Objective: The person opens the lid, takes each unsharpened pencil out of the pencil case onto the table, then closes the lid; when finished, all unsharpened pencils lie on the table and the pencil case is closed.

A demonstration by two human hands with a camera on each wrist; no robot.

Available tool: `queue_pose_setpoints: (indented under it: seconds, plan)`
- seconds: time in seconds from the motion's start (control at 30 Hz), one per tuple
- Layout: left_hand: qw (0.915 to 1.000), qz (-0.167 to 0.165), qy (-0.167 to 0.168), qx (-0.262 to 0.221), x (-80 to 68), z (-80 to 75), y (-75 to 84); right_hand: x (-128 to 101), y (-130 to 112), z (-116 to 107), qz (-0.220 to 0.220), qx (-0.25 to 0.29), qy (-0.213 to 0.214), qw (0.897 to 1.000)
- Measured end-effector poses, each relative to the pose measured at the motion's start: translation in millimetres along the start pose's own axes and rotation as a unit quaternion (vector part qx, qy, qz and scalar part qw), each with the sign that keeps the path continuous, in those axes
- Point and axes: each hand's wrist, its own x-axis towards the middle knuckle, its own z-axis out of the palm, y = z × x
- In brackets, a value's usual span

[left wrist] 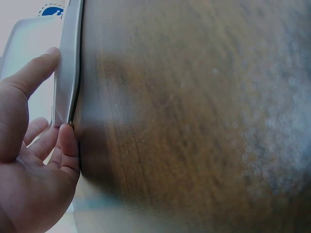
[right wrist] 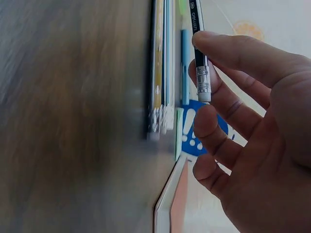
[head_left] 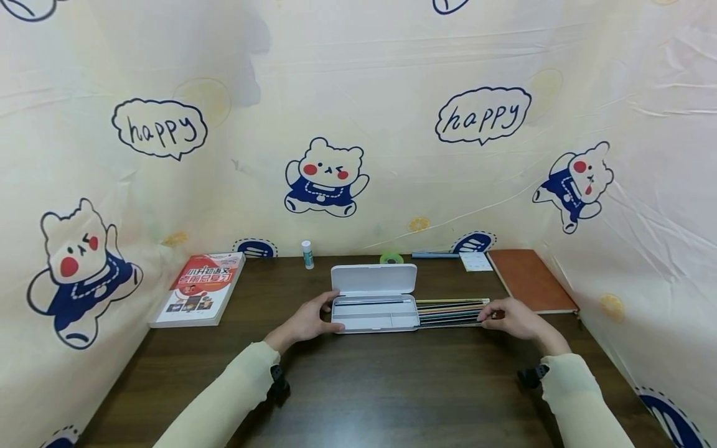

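Pencils [head_left: 450, 310] lie in a row on our table [head_left: 392, 386], just to the right of the case [head_left: 374, 314], and they point left and right. From the right wrist view we see that their eraser ends are lined up at one edge.

Going from large to small, we first have the table, dark wood, with a cloth [head_left: 392, 124] of cartoon bears hanging behind it and at both sides. At the far left lies a red book [head_left: 198, 289], and at the far right a brown notebook [head_left: 529, 280]. Both are well apart from the case.

The case is white and open, and its lid [head_left: 374, 279] stands up at the back. It is in the middle of the table, and one dark pencil [head_left: 370, 303] lies inside along the back.

Our left hand [head_left: 310, 320] holds the left end of the case. In the left wrist view the thumb is on its upper edge and the curled fingers [left wrist: 65, 145] touch its lower edge, so the end is pinched between them.

Our right hand [head_left: 512, 317] is at the right end of the row. It pinches a black pencil [right wrist: 198, 48] near its eraser, between thumb and index finger, slightly apart from the others.

Near the cloth we see a blue pen [head_left: 435, 255], a glue stick [head_left: 307, 254], a green tape roll [head_left: 391, 257] and a small white card [head_left: 476, 261].
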Motion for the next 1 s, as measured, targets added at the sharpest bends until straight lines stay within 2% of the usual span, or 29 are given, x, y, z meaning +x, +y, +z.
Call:
queue_pose_setpoints:
  seconds: [0.23,0.43,1.0]
  plan:
    - [1.0,0.001,-0.004,-0.001,0.4,0.7,0.1,-8.5,9.5,-0.5,0.012,-0.005,-0.006,1.0]
    - [1.0,0.001,-0.002,0.0,0.4,0.2,0.7,-8.1,15.5,3.0,0.018,-0.023,0.01,1.0]
    - [1.0,-0.001,-0.004,-0.002,0.3,0.1,0.3,-0.8,13.4,9.1,0.045,-0.016,0.027,0.998]
